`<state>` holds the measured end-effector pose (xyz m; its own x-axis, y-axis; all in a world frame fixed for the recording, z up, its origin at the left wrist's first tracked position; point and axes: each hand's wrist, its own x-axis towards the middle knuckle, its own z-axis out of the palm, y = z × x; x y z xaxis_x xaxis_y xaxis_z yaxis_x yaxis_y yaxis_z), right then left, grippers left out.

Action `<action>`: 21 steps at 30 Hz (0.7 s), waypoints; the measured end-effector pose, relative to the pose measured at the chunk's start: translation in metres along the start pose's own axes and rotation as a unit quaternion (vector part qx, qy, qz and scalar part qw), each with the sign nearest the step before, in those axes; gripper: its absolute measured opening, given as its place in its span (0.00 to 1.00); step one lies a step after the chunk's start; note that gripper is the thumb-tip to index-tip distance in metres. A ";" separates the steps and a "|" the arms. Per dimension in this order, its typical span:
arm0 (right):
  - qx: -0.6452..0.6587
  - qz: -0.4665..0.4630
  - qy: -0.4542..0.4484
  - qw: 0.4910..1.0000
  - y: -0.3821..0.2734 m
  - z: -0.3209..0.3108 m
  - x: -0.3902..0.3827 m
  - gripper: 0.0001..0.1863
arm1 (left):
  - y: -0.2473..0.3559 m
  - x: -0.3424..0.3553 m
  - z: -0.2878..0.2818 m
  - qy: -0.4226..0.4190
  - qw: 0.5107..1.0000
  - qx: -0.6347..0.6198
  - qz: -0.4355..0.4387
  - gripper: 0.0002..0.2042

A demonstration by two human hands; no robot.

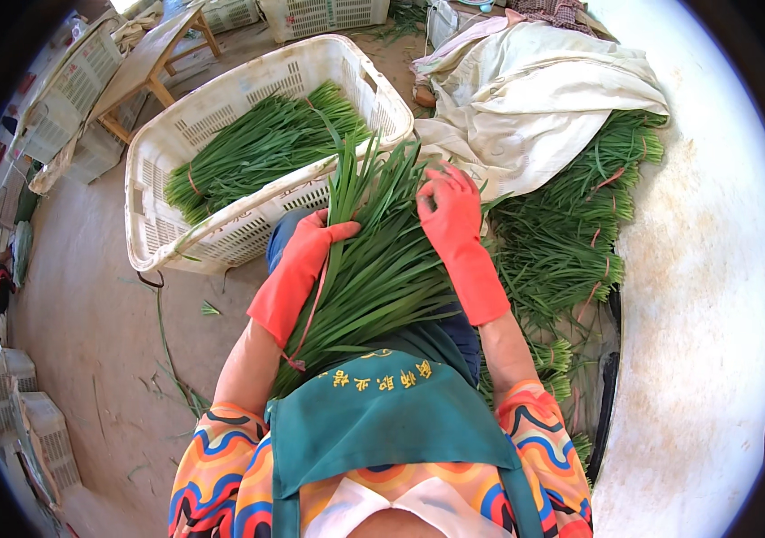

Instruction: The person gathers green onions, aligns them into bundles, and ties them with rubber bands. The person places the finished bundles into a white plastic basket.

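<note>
A large loose bunch of garlic chives (391, 255), long flat green leaves, lies across my lap over the green apron (382, 421). My left hand (311, 255), in a red-orange rubber glove, is closed round the left side of the bunch, with the thumb over the leaves. A pinkish tie strip (310, 314) hangs along the bunch below that hand. At the bunch's upper right, my right hand (452, 211), gloved alike, has its fingers curled toward the thumb in a pinch. Whatever lies between those fingertips is too small to make out.
Ahead on the left stands a white plastic crate (248, 211) holding tied chives (261, 148). Tied bundles (571, 233) are stacked on my right, partly under a pale cloth (535, 99), beside a white wall (705, 269). A wooden bench (145, 67) and more crates stand farther left.
</note>
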<state>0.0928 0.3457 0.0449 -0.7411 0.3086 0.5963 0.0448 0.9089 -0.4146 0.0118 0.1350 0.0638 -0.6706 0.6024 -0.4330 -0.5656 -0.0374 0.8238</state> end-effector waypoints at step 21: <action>0.125 0.176 0.154 0.964 0.005 -0.029 0.035 0.14 | -0.004 0.001 -0.001 0.001 1.000 -0.009 0.009 0.14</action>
<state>0.0864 0.3695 0.0842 -0.4734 0.6887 0.5492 0.0657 0.6493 -0.7577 0.0129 0.1354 0.0603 -0.6815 0.5998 -0.4193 -0.5623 -0.0625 0.8246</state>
